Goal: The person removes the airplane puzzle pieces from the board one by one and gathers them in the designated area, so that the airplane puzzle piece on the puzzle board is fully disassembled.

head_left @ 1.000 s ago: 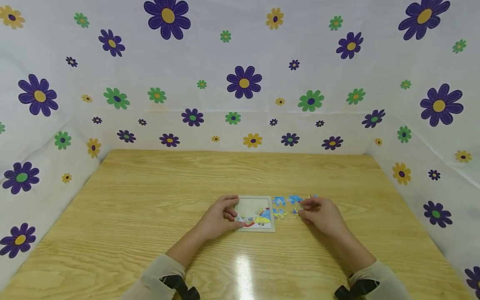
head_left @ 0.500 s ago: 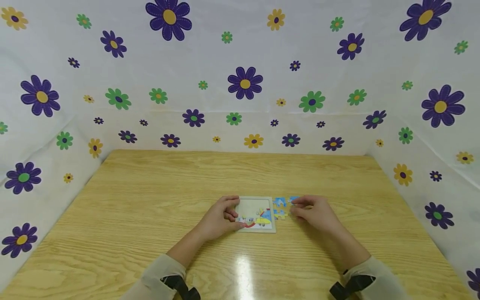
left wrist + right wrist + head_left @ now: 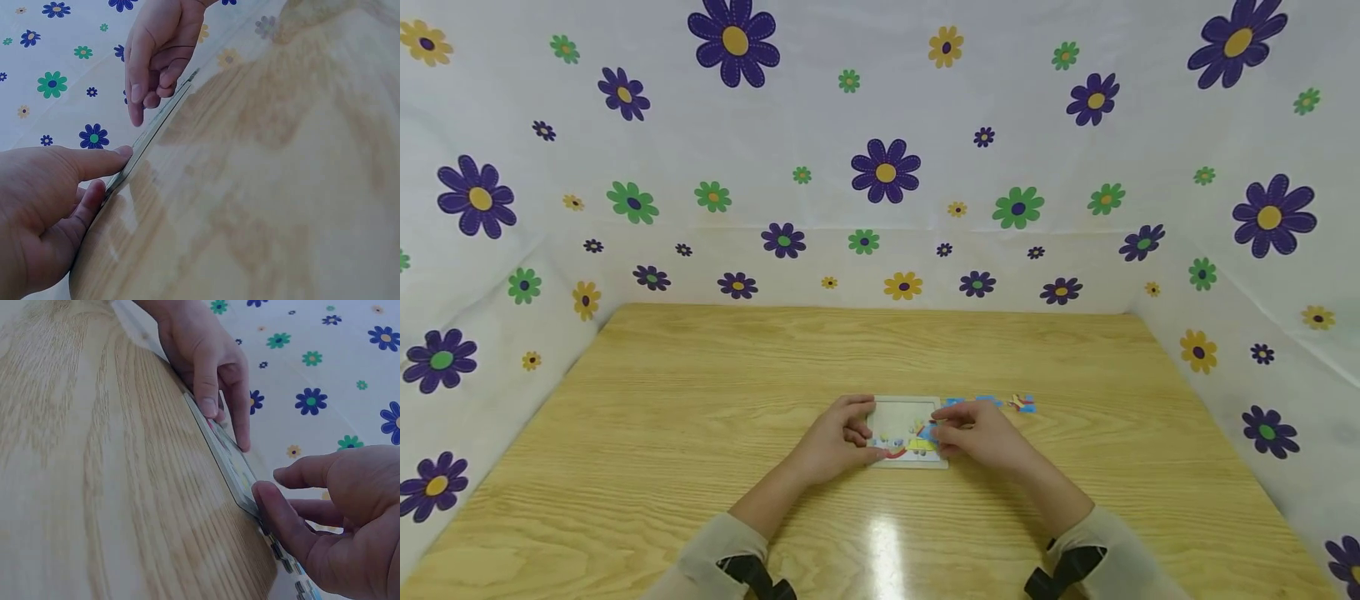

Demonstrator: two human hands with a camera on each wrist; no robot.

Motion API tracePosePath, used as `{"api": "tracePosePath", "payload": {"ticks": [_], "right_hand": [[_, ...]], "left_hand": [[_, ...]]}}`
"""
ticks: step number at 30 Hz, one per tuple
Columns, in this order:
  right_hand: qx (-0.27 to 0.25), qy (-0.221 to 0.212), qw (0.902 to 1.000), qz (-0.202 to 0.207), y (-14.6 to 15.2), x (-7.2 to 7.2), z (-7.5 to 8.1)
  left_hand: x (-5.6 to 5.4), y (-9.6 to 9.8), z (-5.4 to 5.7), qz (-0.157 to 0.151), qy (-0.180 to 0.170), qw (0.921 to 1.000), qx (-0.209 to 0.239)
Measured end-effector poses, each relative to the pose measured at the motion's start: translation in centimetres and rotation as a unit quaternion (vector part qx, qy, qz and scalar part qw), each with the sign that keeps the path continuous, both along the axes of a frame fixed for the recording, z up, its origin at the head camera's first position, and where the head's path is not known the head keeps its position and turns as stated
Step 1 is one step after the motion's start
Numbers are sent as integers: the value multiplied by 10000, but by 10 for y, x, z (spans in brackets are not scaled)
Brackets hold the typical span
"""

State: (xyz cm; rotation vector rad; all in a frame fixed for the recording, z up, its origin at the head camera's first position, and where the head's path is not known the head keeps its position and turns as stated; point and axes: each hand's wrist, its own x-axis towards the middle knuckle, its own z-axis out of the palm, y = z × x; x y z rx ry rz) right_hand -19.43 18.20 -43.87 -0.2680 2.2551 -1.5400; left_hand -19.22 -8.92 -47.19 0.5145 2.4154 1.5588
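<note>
A flat, light-coloured jigsaw puzzle tray [image 3: 906, 399] lies on the table, its lower part filled with a printed picture in yellow, blue and red. My left hand [image 3: 833, 440] holds it by the left side, thumb at the near corner and fingers at the far one. Over the tray's right edge is my right hand [image 3: 988, 437], fingertips close to the blue part of the picture [image 3: 928, 431]. In the right wrist view, thumb [image 3: 265, 494] and index finger stand slightly apart, with no piece showing between them.
Loose jigsaw pieces lie right of the tray, among them a blue one [image 3: 988, 401] and one with red and yellow [image 3: 1021, 403]; the right hand hides part of this group. A flowered cloth [image 3: 886, 108] stands around the wooden table [image 3: 737, 358].
My right hand has moved left from the loose pieces to the tray's right edge, uncovering the red and yellow piece. The left hand and the tray have stayed in place.
</note>
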Motion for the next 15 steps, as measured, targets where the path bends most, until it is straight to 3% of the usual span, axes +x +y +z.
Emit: {"api": "tracePosePath", "payload": {"ticks": [8, 15], "right_hand": [[322, 183, 9993, 61, -9, 4, -1], [386, 285, 9987, -171, -13, 6, 1]], "left_hand": [[1, 2, 0, 58, -95, 9999, -2], [1, 2, 3, 163, -186, 9997, 51]]}}
